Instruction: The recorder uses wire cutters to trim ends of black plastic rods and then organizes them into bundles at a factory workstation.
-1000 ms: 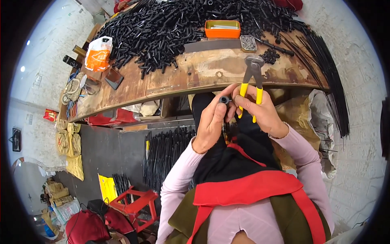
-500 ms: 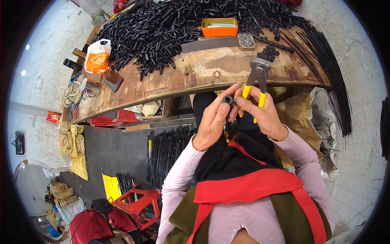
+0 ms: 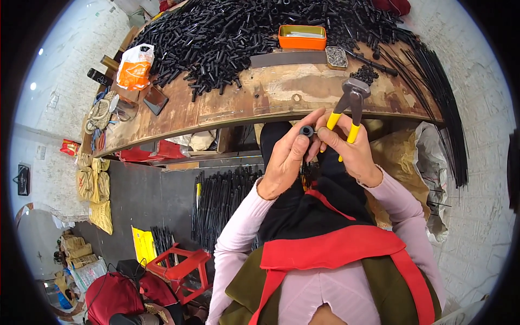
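My left hand is closed around a short black tube, its round open end facing up between thumb and fingers. Close beside it, my right hand keeps a pair of end-cutting pincers in its grip. The pincers have yellow handles, and their dark metal head points away from me over the bench's front edge. My right thumb and forefinger also pinch together at the tube's side, around something small and thin that I cannot make out clearly. Both hands are above my lap, just in front of the bench.
A large heap of black tubular parts covers the far side of the wooden bench. An orange tin, a small box of metal bits and small black pieces lie ahead. Long black rods overhang at right.
The bench and its contents sit slightly further right in the picture. The pincers' head has shifted a little to the right. Both hands keep their hold.
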### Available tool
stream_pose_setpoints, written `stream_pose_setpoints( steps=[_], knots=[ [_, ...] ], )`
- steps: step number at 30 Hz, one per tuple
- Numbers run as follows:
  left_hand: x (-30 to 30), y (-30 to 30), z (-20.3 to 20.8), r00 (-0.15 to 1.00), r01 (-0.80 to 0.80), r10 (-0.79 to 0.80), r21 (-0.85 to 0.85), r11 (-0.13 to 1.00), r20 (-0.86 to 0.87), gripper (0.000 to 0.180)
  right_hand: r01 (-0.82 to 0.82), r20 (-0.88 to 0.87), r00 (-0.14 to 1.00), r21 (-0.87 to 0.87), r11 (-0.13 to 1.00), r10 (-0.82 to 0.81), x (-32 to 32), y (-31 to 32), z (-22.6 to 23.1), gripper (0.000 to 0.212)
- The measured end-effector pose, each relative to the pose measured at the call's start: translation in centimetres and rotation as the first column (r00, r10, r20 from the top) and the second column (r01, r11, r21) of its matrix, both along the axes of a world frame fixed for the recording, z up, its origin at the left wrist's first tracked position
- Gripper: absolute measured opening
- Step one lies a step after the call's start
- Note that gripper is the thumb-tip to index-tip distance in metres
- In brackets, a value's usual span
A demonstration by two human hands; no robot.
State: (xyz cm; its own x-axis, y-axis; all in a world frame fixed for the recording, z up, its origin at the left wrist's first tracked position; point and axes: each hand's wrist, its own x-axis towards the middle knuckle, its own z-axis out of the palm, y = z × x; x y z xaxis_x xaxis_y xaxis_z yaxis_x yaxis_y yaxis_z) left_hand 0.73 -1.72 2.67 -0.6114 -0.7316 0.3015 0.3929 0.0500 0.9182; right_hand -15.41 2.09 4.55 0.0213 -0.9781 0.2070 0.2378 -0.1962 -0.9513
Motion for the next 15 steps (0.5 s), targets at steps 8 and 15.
stream_pose_setpoints(
  steps=[8, 15],
  knots=[
    [0.2, -0.9, 0.3, 0.997, 0.058, -0.055, 0.061, 0.996, -0.053, 0.073, 0.010, 0.023, 1.000, -0.056, 0.998, -0.009, 0.3, -1.5, 0.8, 0.015],
    [1.1, -2.7, -0.6, 0.989, -0.010, 0.018, 0.056, 0.998, -0.144, 0.068, -0.154, -0.476, 0.810, 0.391, 0.908, 0.342, -3.9, 1.0, 6.7, 0.019]
  ],
)
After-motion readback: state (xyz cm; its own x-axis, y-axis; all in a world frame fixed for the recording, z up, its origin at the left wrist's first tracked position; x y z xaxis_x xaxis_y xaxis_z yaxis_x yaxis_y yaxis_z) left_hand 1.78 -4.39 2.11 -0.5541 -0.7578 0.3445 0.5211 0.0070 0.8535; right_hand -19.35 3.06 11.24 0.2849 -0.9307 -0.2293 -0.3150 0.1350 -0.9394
